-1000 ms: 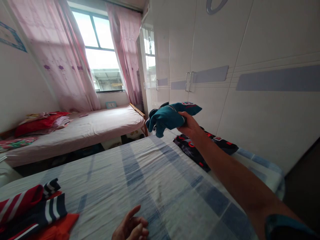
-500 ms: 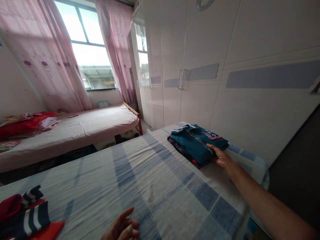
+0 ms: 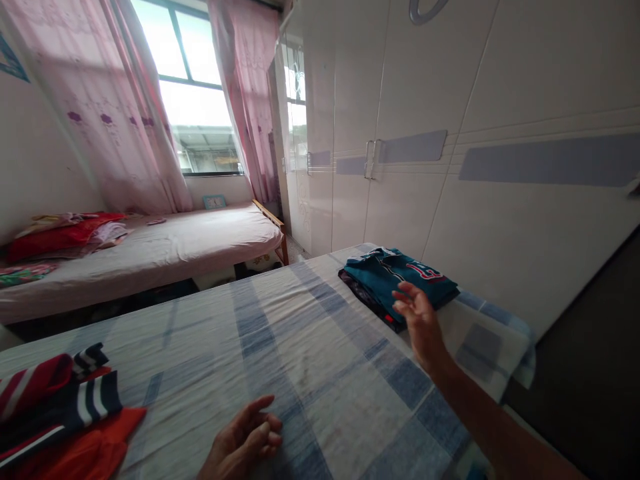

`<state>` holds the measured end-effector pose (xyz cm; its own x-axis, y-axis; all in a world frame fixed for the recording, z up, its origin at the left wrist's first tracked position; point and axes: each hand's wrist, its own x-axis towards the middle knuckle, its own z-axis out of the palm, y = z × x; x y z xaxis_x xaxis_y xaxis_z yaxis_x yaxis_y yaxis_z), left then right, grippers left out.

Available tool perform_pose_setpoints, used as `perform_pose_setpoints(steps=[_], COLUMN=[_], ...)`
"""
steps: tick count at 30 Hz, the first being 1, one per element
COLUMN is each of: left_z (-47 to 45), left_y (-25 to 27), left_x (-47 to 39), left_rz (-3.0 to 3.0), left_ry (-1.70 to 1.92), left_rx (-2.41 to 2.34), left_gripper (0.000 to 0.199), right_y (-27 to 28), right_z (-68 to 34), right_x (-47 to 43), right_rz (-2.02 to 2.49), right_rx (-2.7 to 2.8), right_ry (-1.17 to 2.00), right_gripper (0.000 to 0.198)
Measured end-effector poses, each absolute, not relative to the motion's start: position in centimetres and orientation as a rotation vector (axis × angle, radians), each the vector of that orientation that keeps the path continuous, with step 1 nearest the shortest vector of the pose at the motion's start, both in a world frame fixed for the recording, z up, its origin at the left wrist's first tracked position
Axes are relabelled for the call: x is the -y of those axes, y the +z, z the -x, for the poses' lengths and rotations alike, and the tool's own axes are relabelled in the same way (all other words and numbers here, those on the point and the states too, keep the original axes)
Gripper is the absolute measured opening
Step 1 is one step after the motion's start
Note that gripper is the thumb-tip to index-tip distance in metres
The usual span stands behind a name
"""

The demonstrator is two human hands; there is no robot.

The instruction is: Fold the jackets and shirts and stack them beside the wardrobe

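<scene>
A folded teal jacket (image 3: 415, 277) with a zip and a red-and-white letter lies on top of a dark folded garment (image 3: 367, 293) near the far edge of the bed. In front of this stack my right hand (image 3: 419, 320) is raised, fingers apart and slightly curled, with nothing in it. My left hand (image 3: 250, 433) hovers low over the checked sheet, its fingers loosely bent and empty. To its left lies a heap of clothes: an orange garment (image 3: 95, 447), a navy striped cuff (image 3: 100, 397) and a red striped piece (image 3: 40, 383).
The blue-and-white checked bed (image 3: 200, 347) fills the foreground. A white wardrobe (image 3: 400, 213) runs along the right. Beyond a gap stands a second bed (image 3: 210, 237) with piled red cloth (image 3: 65, 237), beneath a window with pink curtains (image 3: 110, 133).
My right hand has let go of the jacket's near edge and drawn back left and up. My left hand has barely moved. The view has turned slightly left.
</scene>
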<state>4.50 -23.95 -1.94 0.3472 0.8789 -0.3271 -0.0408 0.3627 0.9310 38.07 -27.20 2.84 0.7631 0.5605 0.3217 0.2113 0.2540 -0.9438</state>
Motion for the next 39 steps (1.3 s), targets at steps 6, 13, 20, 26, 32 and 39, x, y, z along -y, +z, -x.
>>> perform_pose_setpoints(steps=[6,13,20,26,32,39], left_z=[-4.1,-4.0,0.1,8.5,16.9,20.1], left_y=[-1.5,-1.2,1.3,4.3,2.5,3.2], left_x=[23.8,24.9,27.8,31.9,34.3,32.3], left_rz=[-1.055,-1.201,-1.531,-1.942,-2.104,-1.926], left_ry=[0.697,0.7,0.802,1.264,1.189,1.089], left_rx=[-0.947,-0.89,-1.071,-1.691,-2.531,-2.824], left_gripper=[0.049,0.041,0.033,0.031,0.051,0.039], right_y=[3.4,-1.8,-3.6,-3.9,-3.8,-4.1], right_z=[-27.7,-22.1,-23.0,-23.5,-23.5,-23.5], right_x=[22.9,20.0,19.1,18.7,18.7,18.5], right_rz=[1.304,1.446,1.517,1.546,1.526,1.515], right_rx=[1.069,1.433,1.709,1.749,1.758,1.781], right_ry=[0.91,0.875,0.616,0.592,0.573,0.51], right_gripper=[0.037,0.029,0.037,0.039,0.037,0.035])
